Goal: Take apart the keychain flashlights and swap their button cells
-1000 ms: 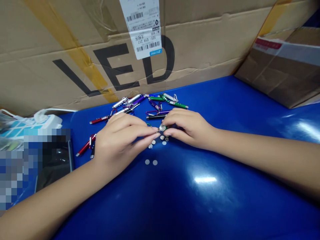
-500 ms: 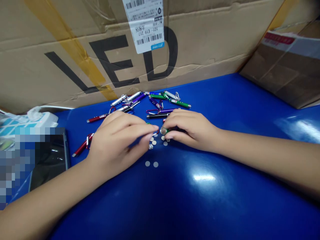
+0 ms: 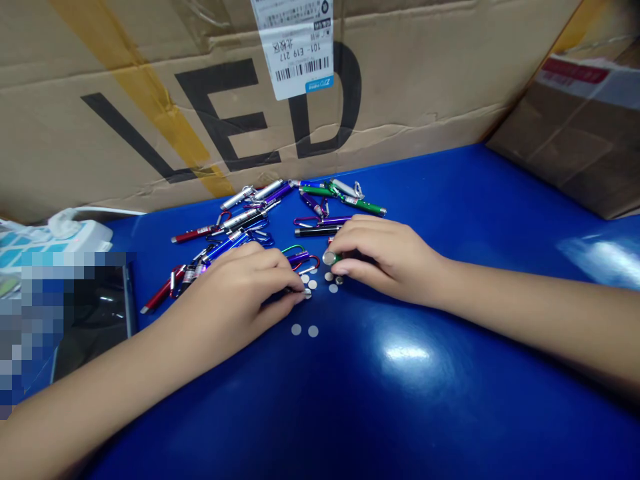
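Observation:
My right hand (image 3: 380,260) is closed round a small green tube (image 3: 336,259), whose round silvery end points left between thumb and forefinger. My left hand (image 3: 250,287) pinches a small silvery piece (image 3: 307,293) at its fingertips, just above the blue surface. Between the hands lie several small round discs (image 3: 313,285). Two more discs (image 3: 313,331) lie side by side nearer to me. Behind the hands is a spread of pen-like metal tubes with clips, among them a green one (image 3: 367,206), a black one (image 3: 313,232) and a red one (image 3: 193,234).
A large cardboard box (image 3: 425,73) marked LED stands along the back of the blue table (image 3: 450,373). Another carton (image 3: 580,133) is at the right. On the left are a dark flat device (image 3: 95,327) and a white and light-blue power strip (image 3: 75,238).
My left hand has moved down to the discs, and its fingertips have closed on a small silvery piece. My right hand still holds the green tube. The view has shifted slightly.

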### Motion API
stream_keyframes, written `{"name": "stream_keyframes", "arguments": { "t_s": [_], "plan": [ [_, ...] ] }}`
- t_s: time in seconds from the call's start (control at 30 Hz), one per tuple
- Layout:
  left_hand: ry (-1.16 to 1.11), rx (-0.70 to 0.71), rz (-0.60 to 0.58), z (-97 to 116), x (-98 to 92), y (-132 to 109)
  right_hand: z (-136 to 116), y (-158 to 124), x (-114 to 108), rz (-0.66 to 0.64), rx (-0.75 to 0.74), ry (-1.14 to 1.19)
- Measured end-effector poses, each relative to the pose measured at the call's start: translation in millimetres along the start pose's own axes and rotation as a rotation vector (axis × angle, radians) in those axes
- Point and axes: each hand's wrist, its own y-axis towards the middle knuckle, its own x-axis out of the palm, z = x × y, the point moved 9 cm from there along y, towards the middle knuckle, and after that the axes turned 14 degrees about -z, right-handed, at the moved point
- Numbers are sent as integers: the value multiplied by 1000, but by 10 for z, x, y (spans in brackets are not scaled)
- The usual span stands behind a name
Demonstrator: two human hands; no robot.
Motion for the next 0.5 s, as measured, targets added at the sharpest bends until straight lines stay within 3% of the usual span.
{"name": "stream_keyframes", "arguments": {
  "t_s": [0.13, 0.3, 0.5],
  "plan": [
    [-188, 37, 126, -4, -149, -3, -17, 8, 32, -29, -14, -25],
    [-179, -11, 386, 25, -373, -98, -56, 10, 46, -37, -50, -20],
    [-27, 53, 377, 195, -333, -35, -91, 0, 59, -29, -65, -38]
  ]
}}
